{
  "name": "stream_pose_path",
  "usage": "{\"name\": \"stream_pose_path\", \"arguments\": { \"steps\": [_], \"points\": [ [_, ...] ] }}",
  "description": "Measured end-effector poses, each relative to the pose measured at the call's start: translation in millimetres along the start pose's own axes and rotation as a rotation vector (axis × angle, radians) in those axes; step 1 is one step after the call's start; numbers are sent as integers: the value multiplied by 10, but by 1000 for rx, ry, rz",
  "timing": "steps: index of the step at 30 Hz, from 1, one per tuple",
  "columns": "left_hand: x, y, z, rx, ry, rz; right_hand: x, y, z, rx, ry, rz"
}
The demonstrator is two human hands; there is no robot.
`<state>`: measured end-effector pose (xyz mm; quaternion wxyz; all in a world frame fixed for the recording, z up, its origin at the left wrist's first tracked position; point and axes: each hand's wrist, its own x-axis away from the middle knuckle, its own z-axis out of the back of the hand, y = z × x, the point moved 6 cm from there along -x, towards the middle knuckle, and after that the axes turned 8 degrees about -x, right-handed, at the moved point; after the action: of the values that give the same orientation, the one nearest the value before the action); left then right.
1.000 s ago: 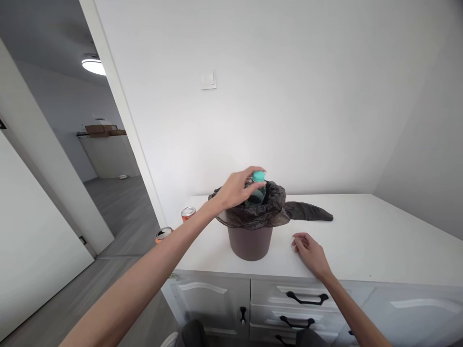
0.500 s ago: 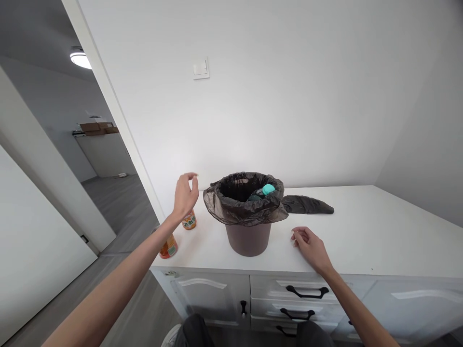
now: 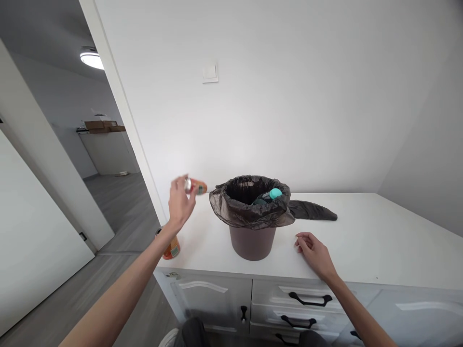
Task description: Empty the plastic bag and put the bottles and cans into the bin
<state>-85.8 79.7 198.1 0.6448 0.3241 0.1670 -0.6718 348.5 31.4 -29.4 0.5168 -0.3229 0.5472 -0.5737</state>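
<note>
Lifted off the tabletop (image 3: 361,241) since half a second ago, an orange can (image 3: 197,186) with a silver top is now lying sideways, blurred, in the left grip (image 3: 180,202), pointing toward the lined bin (image 3: 253,214) just right of it. Right grip (image 3: 314,248) is resting loosely curled, pinching nothing.

Home: white cabinet drawers (image 3: 307,301), doorway (image 3: 72,159)
</note>
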Motion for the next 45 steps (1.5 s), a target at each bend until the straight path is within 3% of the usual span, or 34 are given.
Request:
{"name": "stream_pose_path", "arguments": {
  "steps": [2, 4, 7, 9, 11, 14, 17, 19, 22, 25, 27, 29, 31, 33, 36, 38, 41, 45],
  "points": [
    [-76, 283, 496, 201, 317, -58, 1, 5, -6, 5, -5, -9],
    [-103, 651, 849, 346, 407, -188, -3, 22, -4, 6, -3, -18],
    [-41, 1198, 1043, 457, 272, -415, -11, 57, 1, -3, -3, -26],
    [62, 1425, 962, 465, 119, -520, -12, 77, 3, -5, -3, -32],
    [158, 1471, 785, 443, -32, -535, -7, 78, 5, -4, 2, -35],
    [206, 1194, 582, 387, -97, -408, 11, 38, 0, -10, 6, -35],
    [171, 659, 523, 283, -9, -275, 26, -21, -7, -13, 5, -36],
    [159, 242, 444, 164, -25, -213, 30, -45, -6, -6, 4, -30],
    [260, -398, 194, -67, -225, -116, 25, -25, -2, 4, -3, -18],
    [552, -924, -55, -237, -470, 8, 11, 50, 8, 11, -13, -20],
    [784, -1120, -155, -251, -601, 85, 2, 97, 10, 16, -23, -28],
    [938, -1153, -160, -198, -636, 115, -3, 123, 7, 17, -29, -36],
    [942, -1034, -32, -100, -527, 99, -3, 129, 0, 14, -29, -37],
    [810, -803, 243, 15, -289, 74, -1, 135, -7, 13, -28, -35],
    [519, -284, 792, 183, 120, 20, -5, 168, -7, 22, -25, -27],
    [320, 183, 1084, 280, 274, -96, -21, 210, -2, 18, -24, -16],
    [78, 930, 1261, 376, 291, -338, -60, 283, 4, 3, -22, -2],
    [-47, 1658, 986, 379, 89, -567, -101, 320, 7, 10, -10, 9]
  ]
}}
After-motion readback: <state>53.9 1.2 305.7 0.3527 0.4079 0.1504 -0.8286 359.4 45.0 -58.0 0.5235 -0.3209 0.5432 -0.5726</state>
